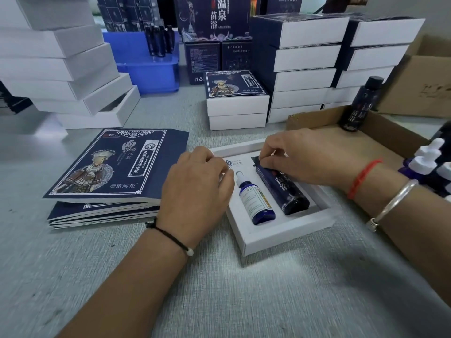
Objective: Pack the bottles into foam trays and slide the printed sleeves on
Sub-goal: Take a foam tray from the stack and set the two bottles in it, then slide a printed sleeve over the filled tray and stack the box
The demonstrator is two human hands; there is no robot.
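A white foam tray [288, 230] lies on the grey table in front of me. In its left slot lies a small blue dropper bottle [255, 198] with a white cap. In its right slot lies a dark blue bottle [285, 191]. My right hand [307, 157] pinches that bottle's black cap end with curled fingertips. My left hand [197, 184] rests curled over the tray's left edge beside the dropper bottle. A stack of flat printed sleeves [109, 167] lies to the left of the tray.
A low cardboard tray [388, 135] at right holds an upright dark bottle [361, 103] and several white-capped bottles [429, 157]. Sleeved boxes [305, 67] are stacked behind, white boxes [63, 64] at far left, and a blue bin [151, 67] of bottles at the back.
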